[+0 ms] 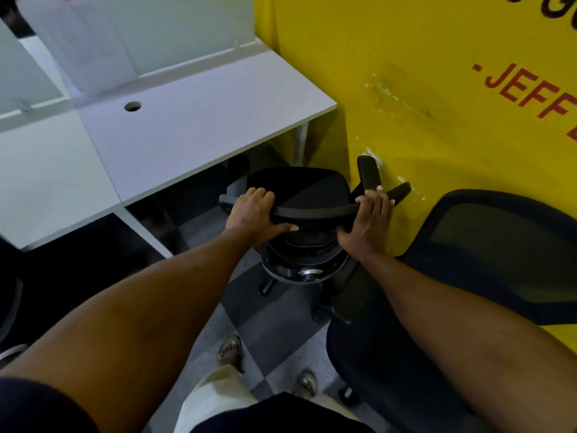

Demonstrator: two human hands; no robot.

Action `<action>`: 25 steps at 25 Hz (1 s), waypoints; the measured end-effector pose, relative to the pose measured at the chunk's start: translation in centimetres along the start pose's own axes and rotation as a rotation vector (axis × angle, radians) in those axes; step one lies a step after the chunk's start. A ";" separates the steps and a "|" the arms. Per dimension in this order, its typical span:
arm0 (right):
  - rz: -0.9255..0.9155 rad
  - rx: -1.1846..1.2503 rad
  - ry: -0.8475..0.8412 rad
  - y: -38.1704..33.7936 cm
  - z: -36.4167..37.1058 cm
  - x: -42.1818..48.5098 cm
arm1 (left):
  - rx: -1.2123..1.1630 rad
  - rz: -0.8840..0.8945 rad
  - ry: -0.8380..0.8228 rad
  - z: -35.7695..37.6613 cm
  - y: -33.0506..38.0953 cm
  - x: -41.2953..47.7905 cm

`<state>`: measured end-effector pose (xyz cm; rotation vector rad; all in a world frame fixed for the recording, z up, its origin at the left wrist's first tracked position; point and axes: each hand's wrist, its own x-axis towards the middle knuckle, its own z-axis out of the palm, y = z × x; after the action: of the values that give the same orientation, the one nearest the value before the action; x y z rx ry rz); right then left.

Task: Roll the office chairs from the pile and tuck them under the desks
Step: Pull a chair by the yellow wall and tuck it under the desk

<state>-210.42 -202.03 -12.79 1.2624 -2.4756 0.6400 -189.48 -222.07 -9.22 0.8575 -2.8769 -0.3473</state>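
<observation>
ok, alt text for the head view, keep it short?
The left hand and right hand grip the backrest top of a black office chair that faces a white desk. A yellow wall stands at right, with a second chair, mesh-backed, beside it.

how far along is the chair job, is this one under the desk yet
Done: no chair shows fully tucked yet. In hand: the left hand and right hand both grip the backrest top of a black office chair, its seat front just reaching the white desk edge, beside the yellow wall. Left: push it fully under, then move the mesh-back chair at the right.
</observation>
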 end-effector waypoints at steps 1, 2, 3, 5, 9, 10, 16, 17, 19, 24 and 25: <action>-0.020 0.005 0.002 0.1 0.1 0.1 | 0.008 -0.013 0.009 -0.1 0.1 -0.3; -0.037 0.006 -0.002 0.2 0.0 0.1 | 0.009 -0.024 0.020 0.0 0.4 -0.6; -0.052 0.009 -0.011 0.4 0.1 0.2 | 0.004 -0.036 0.034 0.1 0.6 -1.1; -0.085 0.012 -0.030 1.0 0.1 0.3 | 0.002 -0.060 0.068 0.7 1.1 -2.0; -0.136 0.054 -0.047 1.3 0.7 1.4 | 0.012 -0.127 0.124 1.0 1.4 -3.5; -0.146 0.068 -0.050 1.3 0.9 1.7 | 0.010 -0.137 0.131 1.0 1.4 -3.6; -0.155 0.164 -0.076 -0.3 2.9 4.2 | -0.033 -0.132 0.194 1.1 -1.1 -3.4; -0.161 0.175 -0.074 -0.8 3.3 4.7 | -0.014 -0.141 0.204 1.0 -1.6 -3.3; -0.192 0.182 -0.079 -1.4 4.1 5.9 | 0.027 -0.171 0.222 0.9 -2.3 -3.1; -0.251 0.180 -0.108 -3.6 7.1 10.3 | 0.052 -0.231 0.286 0.1 -5.4 -1.3; -0.255 0.178 -0.118 -4.2 7.7 11.3 | 0.049 -0.234 0.291 -0.1 -6.3 -0.7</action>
<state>-213.87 -215.94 -13.31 1.6943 -2.3316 0.7503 -185.56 -226.79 -10.70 1.1522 -2.5342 -0.1573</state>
